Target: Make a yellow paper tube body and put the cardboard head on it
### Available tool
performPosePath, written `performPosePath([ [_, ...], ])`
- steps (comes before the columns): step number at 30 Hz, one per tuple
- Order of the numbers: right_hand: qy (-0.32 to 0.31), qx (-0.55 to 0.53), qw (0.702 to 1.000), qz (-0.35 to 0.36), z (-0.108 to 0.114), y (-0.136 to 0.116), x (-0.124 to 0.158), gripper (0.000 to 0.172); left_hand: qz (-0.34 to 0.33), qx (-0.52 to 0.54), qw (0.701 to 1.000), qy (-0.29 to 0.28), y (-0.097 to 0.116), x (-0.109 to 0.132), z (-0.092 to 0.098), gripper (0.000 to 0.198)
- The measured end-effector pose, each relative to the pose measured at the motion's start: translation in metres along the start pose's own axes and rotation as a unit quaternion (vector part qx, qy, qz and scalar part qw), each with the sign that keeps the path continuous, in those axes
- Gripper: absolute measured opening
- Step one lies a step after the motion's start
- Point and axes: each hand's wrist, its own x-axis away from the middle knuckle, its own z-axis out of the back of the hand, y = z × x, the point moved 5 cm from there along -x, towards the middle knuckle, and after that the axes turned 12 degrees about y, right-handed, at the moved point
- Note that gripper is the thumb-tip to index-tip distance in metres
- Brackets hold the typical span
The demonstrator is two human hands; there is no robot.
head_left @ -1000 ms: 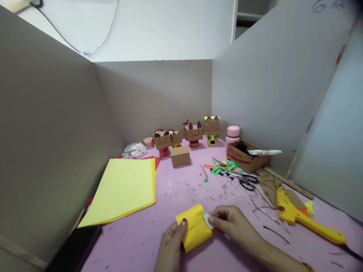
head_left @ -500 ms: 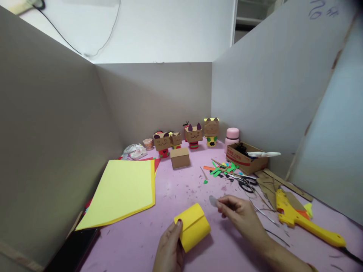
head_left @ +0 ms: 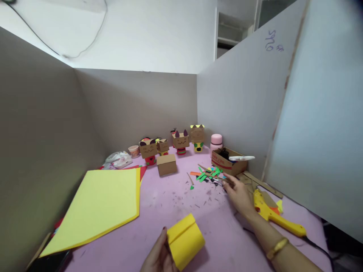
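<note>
A short tube of rolled yellow paper with an overlapping edge sits in my left hand, which is closed around its left side, low in the middle. My right hand stretches forward over the far right of the table, its fingers apart. Its fingertips are at the scissors, whose dark handles are mostly covered by the hand. Green, orange and black paper scraps lie just left of those fingers. I cannot see the small grey disc any more.
Yellow sheets are stacked left, a dark phone partly beneath. Cardboard-headed figures and a plain cardboard box stand at the back. Right are an open carton, a pink bottle and a yellow glue gun with cord.
My right hand has moved forward from beside the tube to the scissors, and the grey disc is out of sight. My left hand still holds the tube. The view has turned right.
</note>
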Motion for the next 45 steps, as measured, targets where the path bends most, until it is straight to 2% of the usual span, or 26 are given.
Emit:
performPosePath([
  [3,-0.136,-0.079,0.988,-0.002,-0.021,-0.020,0.033,0.043,0.002,0.007,1.000,-0.018,0.001,0.002,-0.002,0.050],
  [6,-0.278,-0.140,0.950,-0.015,-0.038,-0.041,0.072,0.049,0.012,0.011,0.998,-0.064,0.000,-0.001,-0.002,0.051],
  [8,-0.337,-0.176,0.924,-0.043,-0.044,-0.048,0.091,0.044,0.019,0.004,0.996,-0.085,-0.003,-0.003,0.000,0.051],
  [10,-0.367,-0.209,0.902,-0.082,-0.047,-0.050,0.103,0.038,0.006,-0.008,0.997,-0.082,-0.004,-0.002,0.000,0.046],
  [13,-0.375,-0.233,0.888,-0.132,-0.047,-0.048,0.108,0.034,-0.044,-0.057,0.995,-0.072,-0.004,0.005,-0.005,0.040],
  [16,-0.364,-0.244,0.883,-0.168,-0.046,-0.045,0.108,0.035,-0.100,-0.107,0.985,-0.092,-0.004,0.011,-0.014,0.044],
  [19,-0.354,-0.256,0.876,-0.205,-0.045,-0.043,0.107,0.036,-0.156,-0.146,0.974,-0.078,0.001,0.008,-0.013,0.038],
  [23,-0.339,-0.268,0.870,-0.237,-0.043,-0.041,0.104,0.039,-0.215,-0.220,0.950,0.052,0.015,-0.002,0.010,0.036],
  [25,-0.334,-0.274,0.867,-0.249,-0.043,-0.042,0.104,0.040,-0.268,-0.243,0.924,0.127,0.026,0.000,0.021,0.040],
  [27,-0.334,-0.275,0.864,-0.257,-0.042,-0.043,0.105,0.041,-0.314,-0.259,0.898,0.169,0.033,0.003,0.024,0.047],
  [29,-0.337,-0.276,0.863,-0.256,-0.042,-0.044,0.106,0.041,-0.328,-0.255,0.896,0.160,0.034,0.005,0.022,0.044],
  [31,-0.340,-0.279,0.862,-0.251,-0.043,-0.044,0.108,0.041,-0.327,-0.235,0.906,0.131,0.031,0.006,0.017,0.035],
  [36,-0.349,-0.283,0.863,-0.232,-0.044,-0.046,0.111,0.039,-0.337,-0.240,0.905,0.095,0.022,0.006,0.008,0.042],
  [45,-0.366,-0.269,0.871,-0.187,-0.044,-0.053,0.115,0.039,-0.278,-0.276,0.919,0.044,0.016,0.002,0.010,0.032],
])
